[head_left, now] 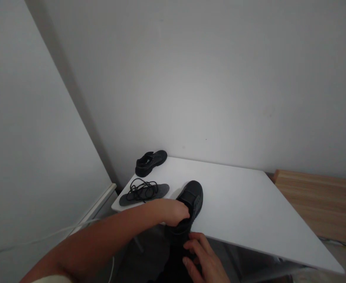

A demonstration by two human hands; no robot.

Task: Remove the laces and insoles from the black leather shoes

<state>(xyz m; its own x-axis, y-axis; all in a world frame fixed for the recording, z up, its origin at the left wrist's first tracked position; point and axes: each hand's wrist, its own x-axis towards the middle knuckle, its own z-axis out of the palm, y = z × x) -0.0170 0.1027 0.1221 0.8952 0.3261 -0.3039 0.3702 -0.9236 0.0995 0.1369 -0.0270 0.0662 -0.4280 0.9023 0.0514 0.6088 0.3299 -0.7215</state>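
A black shoe (194, 192) sits at the front edge of the white table, toe pointing away from me, its heel end over the edge. My left hand (175, 212) reaches into its opening; the fingers are hidden inside, so their grip does not show. Close by the heel is my right hand (204, 257), fingers bent and apart; contact with the heel cannot be made out. On the table's left part lies a grey insole (163, 189) with a tangled black shoelace (137, 192) on top. A second black shoe (151, 162) stands at the far left corner, without visible laces.
The white table (238, 204) stands against a pale wall (208, 98). To its right is a wood-grain board (320, 200). A white cable (43, 239) runs along the left, beside a white panel (37, 118).
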